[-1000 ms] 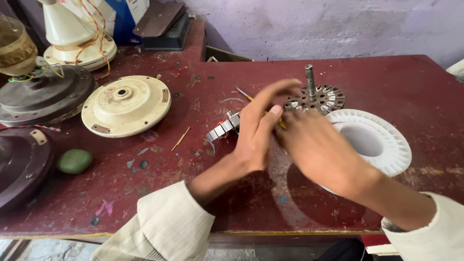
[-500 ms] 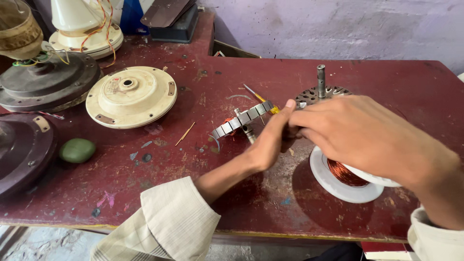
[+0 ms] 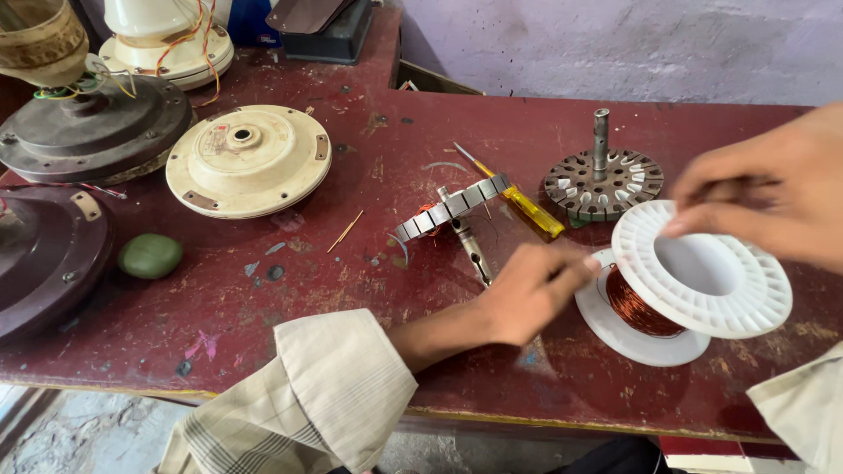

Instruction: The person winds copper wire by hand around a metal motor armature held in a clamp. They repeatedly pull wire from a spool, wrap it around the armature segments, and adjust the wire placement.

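A white plastic spool (image 3: 702,281) wound with copper wire (image 3: 637,305) lay tilted on the right part of the desk (image 3: 351,298), its lower flange resting on the wood. The right hand (image 3: 773,189) pinched the upper flange at its far edge. The left hand (image 3: 527,294) lay just beside the lower flange with its fingers loosely curled at the rim; whether it gripped the spool or the wire could not be told.

Behind the spool stood a round slotted metal core (image 3: 604,183) with an upright shaft. Left of it lay a yellow-handled screwdriver (image 3: 518,202) and a second, tilted core (image 3: 452,211) on its own shaft.

The desk was dark red wood, scratched, stained and chipped. Further left sat a cream round fan cover (image 3: 248,160), a dark fan housing (image 3: 92,127), another dark housing (image 3: 44,263) at the edge, and a small green lump (image 3: 150,255). A pale purple wall (image 3: 615,44) rose behind the desk.
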